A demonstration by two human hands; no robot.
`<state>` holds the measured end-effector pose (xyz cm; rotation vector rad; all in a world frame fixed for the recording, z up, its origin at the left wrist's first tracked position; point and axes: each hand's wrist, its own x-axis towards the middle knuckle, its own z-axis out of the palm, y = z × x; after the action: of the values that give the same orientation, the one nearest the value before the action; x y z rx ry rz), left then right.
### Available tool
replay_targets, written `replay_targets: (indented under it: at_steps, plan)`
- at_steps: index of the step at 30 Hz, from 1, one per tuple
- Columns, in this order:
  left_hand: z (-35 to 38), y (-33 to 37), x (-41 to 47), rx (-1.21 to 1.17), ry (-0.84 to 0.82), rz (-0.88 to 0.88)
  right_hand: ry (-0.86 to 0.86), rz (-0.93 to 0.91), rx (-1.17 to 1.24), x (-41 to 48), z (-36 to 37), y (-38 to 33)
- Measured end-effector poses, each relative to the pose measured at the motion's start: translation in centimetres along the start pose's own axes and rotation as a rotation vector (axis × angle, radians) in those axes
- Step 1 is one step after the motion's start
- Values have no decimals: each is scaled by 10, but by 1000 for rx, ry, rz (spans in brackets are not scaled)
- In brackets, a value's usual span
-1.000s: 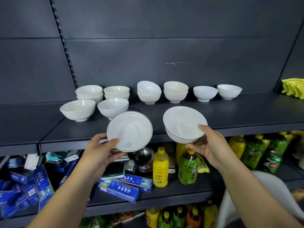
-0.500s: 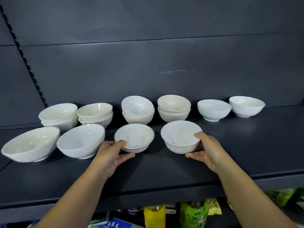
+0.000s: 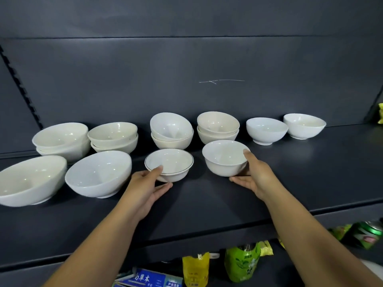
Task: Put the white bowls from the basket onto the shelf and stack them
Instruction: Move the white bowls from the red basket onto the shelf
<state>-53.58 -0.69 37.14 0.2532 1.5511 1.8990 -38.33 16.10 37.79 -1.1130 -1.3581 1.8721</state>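
Head view, fingers first: the near rim of the dark-rimmed bowl [image 3: 170, 164] is pressed by the thumb of the left hand [image 3: 149, 187], and its base is cupped from below by the left fingers [image 3: 165, 186], so it's properly pinched. Same deal on the other side: the plain white bowl [image 3: 223, 160] is gripped by the right hand [image 3: 255, 179], thumb laid on the rim's right edge and fingers curled under the foot. Both bowls are held upright right at the surface of the dark shelf [image 3: 228, 204], side by side but apart; whether they're fully set down can't be told, tbh.

Further out, four two-bowl stacks [image 3: 172, 131] are lined up along the back, with two single bowls [image 3: 266, 130] placed to their right. Two bigger bowls [image 3: 99, 172] are parked front left, just beside the dark-rimmed one.

Lower down, a green bottle [image 3: 241, 264], a yellow bottle [image 3: 194, 268], a blue box [image 3: 149, 278] and a green can [image 3: 371, 233] can be seen on the level below.
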Motion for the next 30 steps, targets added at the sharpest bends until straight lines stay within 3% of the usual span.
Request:
replay_targets:
  at_steps: [8, 14, 19, 25, 30]
  plan:
    - [-9, -3, -9, -40, -92, -24, 273, -161, -283, -31, 5, 9]
    - [-12, -19, -51, 0, -56, 145, 338, -343, -360, -85, -24, 41]
    - [20, -54, -111, 141, -351, 212, 479, -388, -430, -147, -91, 66]
    - [103, -146, -177, 347, -745, -15, 688, -156, -448, -231, -226, 125]
    - [175, -255, -226, 532, -882, -205, 829, 137, -276, -283, -346, 199]
